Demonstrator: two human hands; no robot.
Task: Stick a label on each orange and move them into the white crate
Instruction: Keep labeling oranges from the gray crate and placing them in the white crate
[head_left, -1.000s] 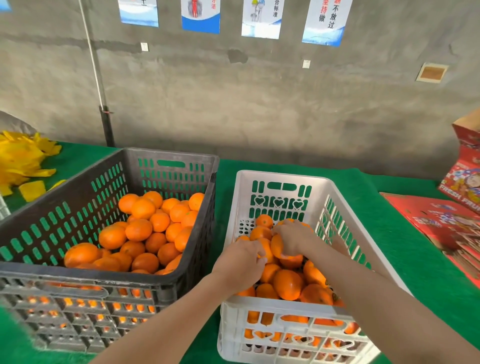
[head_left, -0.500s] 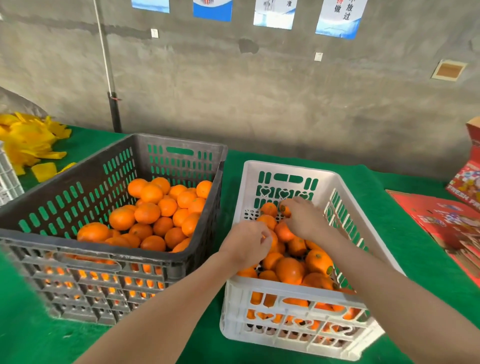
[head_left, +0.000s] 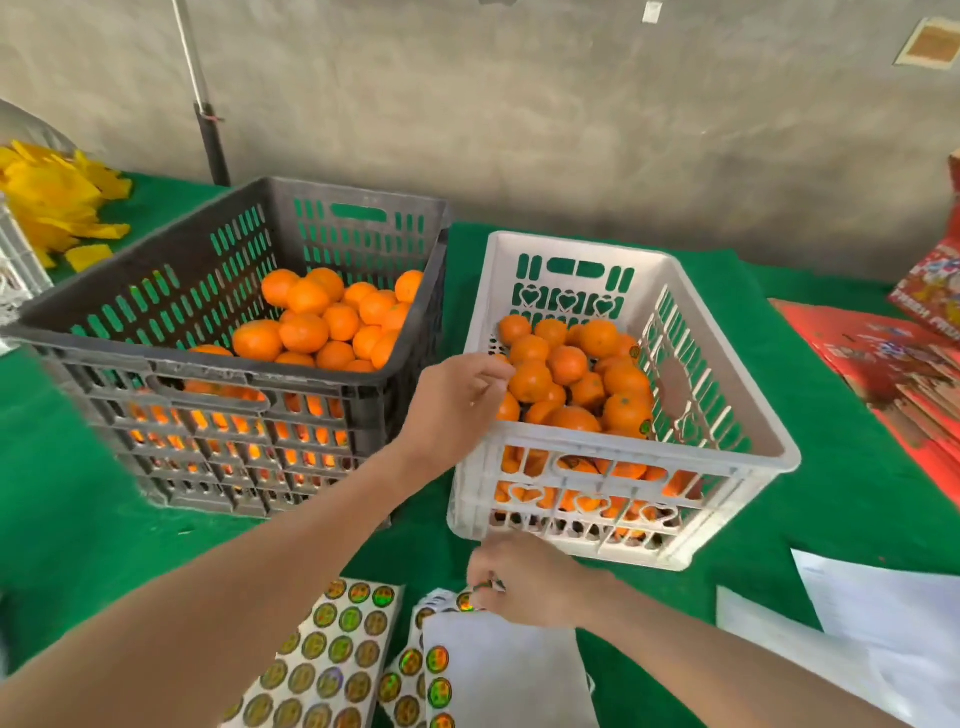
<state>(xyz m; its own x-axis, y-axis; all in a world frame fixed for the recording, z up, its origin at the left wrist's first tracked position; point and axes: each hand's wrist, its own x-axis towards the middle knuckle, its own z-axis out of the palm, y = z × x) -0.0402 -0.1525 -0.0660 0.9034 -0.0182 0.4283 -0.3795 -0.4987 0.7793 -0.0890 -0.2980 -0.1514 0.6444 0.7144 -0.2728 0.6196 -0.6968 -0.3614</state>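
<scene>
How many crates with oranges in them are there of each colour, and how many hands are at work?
Dark grey crate: 1
White crate: 1
Hands: 2, the left hand at the white one's rim and the right hand pinching a label
Total: 4

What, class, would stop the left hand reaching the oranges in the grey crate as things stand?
Probably nothing. The left hand hovers, apparently empty, over the rim of the white crate, right beside the grey crate, whose top is open with its oranges heaped uncovered. So yes, it likely can.
</scene>
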